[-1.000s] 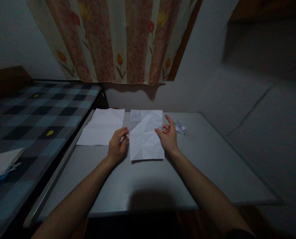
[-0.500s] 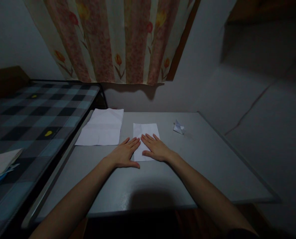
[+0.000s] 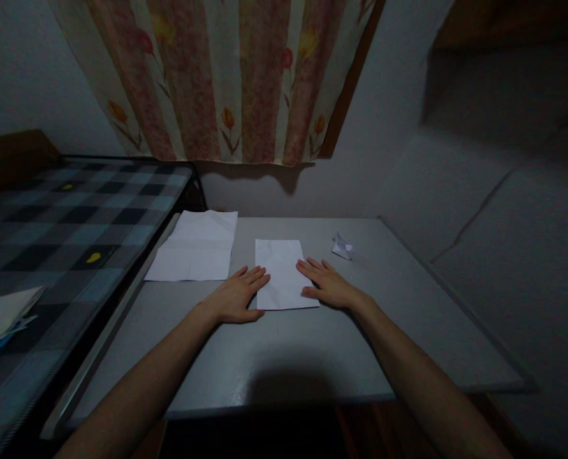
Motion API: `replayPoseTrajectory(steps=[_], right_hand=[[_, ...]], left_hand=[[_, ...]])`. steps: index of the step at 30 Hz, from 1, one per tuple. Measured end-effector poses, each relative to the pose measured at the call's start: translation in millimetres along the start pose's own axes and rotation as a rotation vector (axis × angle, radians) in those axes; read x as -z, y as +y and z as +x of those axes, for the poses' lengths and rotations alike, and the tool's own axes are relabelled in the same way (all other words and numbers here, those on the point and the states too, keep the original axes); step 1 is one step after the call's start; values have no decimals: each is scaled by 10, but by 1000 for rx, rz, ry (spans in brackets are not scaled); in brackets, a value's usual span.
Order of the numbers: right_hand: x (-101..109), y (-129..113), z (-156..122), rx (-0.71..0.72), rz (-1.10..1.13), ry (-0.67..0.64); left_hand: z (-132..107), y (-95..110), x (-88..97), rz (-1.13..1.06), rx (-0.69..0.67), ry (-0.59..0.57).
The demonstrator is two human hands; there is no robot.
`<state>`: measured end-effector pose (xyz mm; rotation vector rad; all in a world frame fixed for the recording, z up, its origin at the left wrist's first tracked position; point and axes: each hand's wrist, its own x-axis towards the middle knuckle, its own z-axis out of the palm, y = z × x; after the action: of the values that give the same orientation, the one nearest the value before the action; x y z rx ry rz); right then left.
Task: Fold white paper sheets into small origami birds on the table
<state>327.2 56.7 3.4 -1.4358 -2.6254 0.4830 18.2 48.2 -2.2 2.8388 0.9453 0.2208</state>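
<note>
A white sheet of paper (image 3: 282,277) lies flat on the table in front of me, its long side running away from me. My left hand (image 3: 240,294) rests palm down at its left edge, fingers stretched out and the fingertips on the paper. Across from it, my right hand (image 3: 329,284) lies flat over the right edge, fingers spread, its fingertips on the sheet. Neither hand grips anything.
A larger stack of white paper (image 3: 197,248) lies at the table's back left. Behind the right hand stands a small folded paper shape (image 3: 343,247). The grey table (image 3: 408,331) adjoins a bed with a checked mattress (image 3: 135,204). A curtain (image 3: 226,76) hangs behind.
My right hand has slid to the right across the paper, from its middle to its right edge. My left hand has stayed nearly in place.
</note>
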Motion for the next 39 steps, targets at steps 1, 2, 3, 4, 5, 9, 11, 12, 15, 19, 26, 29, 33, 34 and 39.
replayPoseTrajectory(steps=[1,2,3,4,5,9,11,12,15,19,26,29,33,34,39], right_hand=[[7,-2,-4,-4,11,-11],[13,-8,-9,-5,22,-25],[17,-15,-19,-2,36,-44],[20,-23,-32,5,51,-67],[22,-31,-48,15,64,-92],[31,-56,-118,59,84,-143],[46,-65,-136,63,89,-142],[57,-68,-139,63,95,-148],[75,-81,-129,48,128,-151],[19,-146,-52,-15,184,63],[-162,-356,149,-213,154,385],[-214,-381,161,-270,50,462],[-231,-399,169,-251,-77,567],[-223,-415,183,-214,-115,562],[-166,-558,355,108,-235,320]], left_hand=[[-7,0,12,-8,-2,5],[-15,-2,22,-16,-6,14],[-21,-5,30,-26,-9,28],[-26,-9,35,-36,-12,47],[-28,-14,35,-46,-12,70],[-21,-46,-2,-54,-15,159],[-16,-65,-35,-53,-10,193],[-16,-73,-52,-59,0,214],[-22,-92,-93,-97,53,299],[-16,-85,-111,-100,169,378],[83,-38,-116,-161,376,507],[116,-31,-103,4,376,473],[131,-31,-92,102,224,391],[132,-36,-99,104,185,353],[141,-85,-155,78,140,183]])
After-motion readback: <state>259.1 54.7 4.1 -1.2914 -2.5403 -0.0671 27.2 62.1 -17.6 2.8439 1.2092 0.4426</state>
